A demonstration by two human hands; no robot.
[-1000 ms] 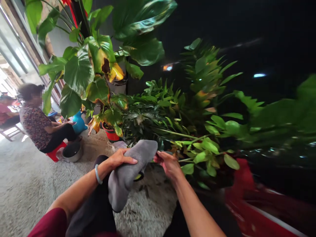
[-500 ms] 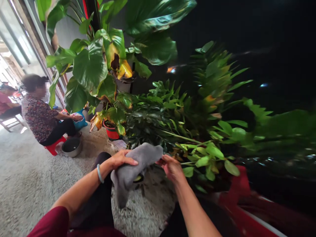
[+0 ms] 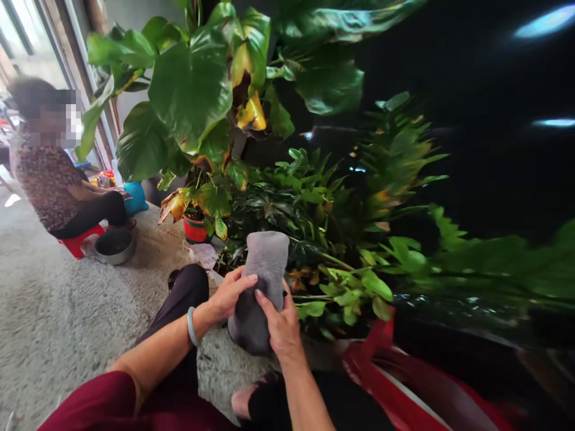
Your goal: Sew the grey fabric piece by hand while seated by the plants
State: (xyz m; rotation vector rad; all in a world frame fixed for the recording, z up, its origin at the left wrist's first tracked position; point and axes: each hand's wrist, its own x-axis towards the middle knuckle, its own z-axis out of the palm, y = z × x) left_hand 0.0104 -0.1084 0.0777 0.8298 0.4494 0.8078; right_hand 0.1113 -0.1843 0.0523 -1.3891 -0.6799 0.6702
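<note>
From where I stand, the person has a grey cloth piece (image 3: 268,254) up in front of the body, held over the bare floor (image 3: 49,335) between the knees; the left hand (image 3: 233,293), with a pale bracelet (image 3: 192,326) at its wrist, grips one edge, thumb laid across the near face; the right hand (image 3: 284,326) has the opposite edge, its thumb pressing close to the other; so the fingers of both hands pinch the cloth, though those behind it are mostly hidden, and I can't tell what the small dark spot by the right fingers is.

The step in hand looks like steadying and feeling over the piece; whatever shift of grip comes after, I'd judge it calls for one hand to keep hold while the other moves, as the cloth looks soft.

Just beyond the piece stand leafy plants (image 3: 309,191); a red bag-like thing (image 3: 381,365) lies off to the right; well apart to the left, another person (image 3: 45,173) sits on a red stool (image 3: 83,239) beside a basin (image 3: 114,246).
</note>
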